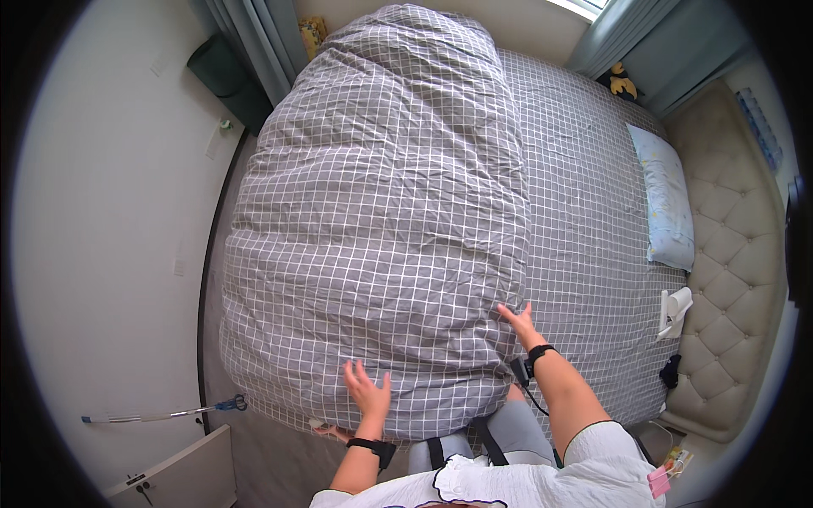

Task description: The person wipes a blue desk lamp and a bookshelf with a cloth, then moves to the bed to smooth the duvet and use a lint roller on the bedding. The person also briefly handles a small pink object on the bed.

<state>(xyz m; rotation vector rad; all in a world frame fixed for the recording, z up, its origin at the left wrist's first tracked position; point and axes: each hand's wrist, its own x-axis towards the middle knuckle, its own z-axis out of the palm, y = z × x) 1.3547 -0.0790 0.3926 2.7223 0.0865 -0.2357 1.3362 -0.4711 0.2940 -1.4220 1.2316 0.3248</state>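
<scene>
A puffy grey duvet with a white grid pattern point(394, 209) covers the left and middle part of the bed. My left hand point(368, 390) is over the duvet's near part, fingers spread, holding nothing. My right hand point(519, 322) is at the duvet's right edge near the sheet, thumb and fingers apart, with nothing gripped; whether it touches the cloth I cannot tell. Both wrists wear black straps with devices. The matching grid sheet point(584, 209) shows to the right, with a light blue pillow point(664, 197) lying by the headboard.
A tufted beige headboard point(730, 254) borders the bed at right. White items point(674, 313) and a small black cloth item point(670, 371) lie near it. A dark green roll point(230, 82) leans at the back left. A long pole point(159, 416) is at left, above a white panel point(184, 470).
</scene>
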